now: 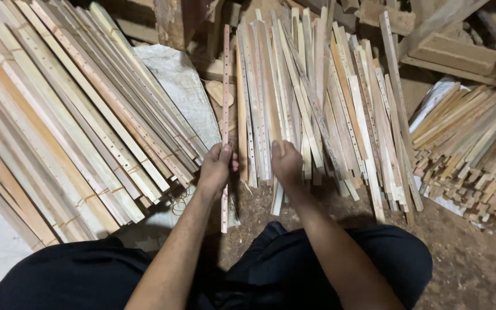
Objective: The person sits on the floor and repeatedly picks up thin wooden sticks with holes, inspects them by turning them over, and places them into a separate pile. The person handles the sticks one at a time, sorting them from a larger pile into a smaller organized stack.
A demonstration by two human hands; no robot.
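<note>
The left hand [216,167] is clenched around a long thin drilled wooden slat [225,115], upright just left of the loose middle heap of pale wooden slats [317,103]; the right hand [287,163] grasps one slat from that heap.

Left stack of long slats [58,120]: far ends cut off by the top and left picture edges. Right bundle [477,149] runs out past the right edge. Right hand [287,163]: fingers hidden behind its back, so which strip in the middle pile [317,97] it grips can't be told. White sheet [182,86] mostly buried under wood. Lower ends of middle pile blurred in shadow.
</note>
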